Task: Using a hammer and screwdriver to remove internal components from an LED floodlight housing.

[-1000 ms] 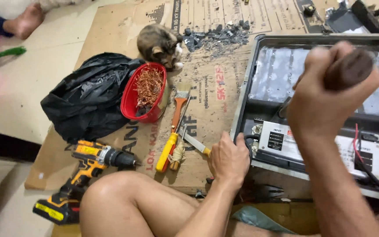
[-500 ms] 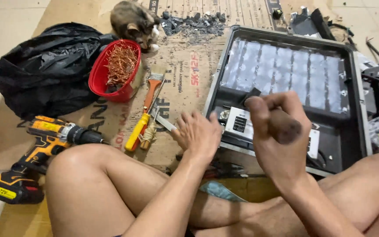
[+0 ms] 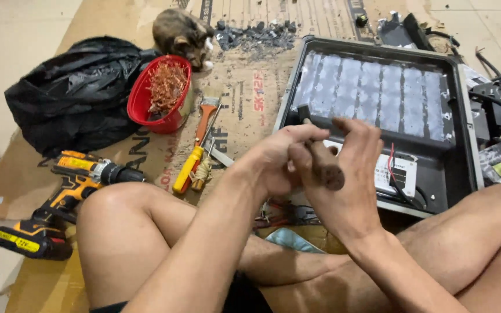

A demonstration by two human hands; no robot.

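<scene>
Over the cardboard floor [image 3: 244, 110], both hands [image 3: 314, 168] together grip a dark-handled tool [image 3: 322, 164].

A sheet of cardboard [image 3: 250, 87] lies flat on the pale floor [image 3: 18, 35]. On the cardboard lie a black bag [image 3: 71, 93], a red bowl [image 3: 143, 107] of copper scraps, a cat [image 3: 181, 35], a heap of grey debris [image 3: 256, 35], a yellow screwdriver [image 3: 188, 169], an orange drill [image 3: 65, 197] and an open black case [image 3: 378, 116]. Cables [image 3: 494, 64] lie to the right of the case.
</scene>
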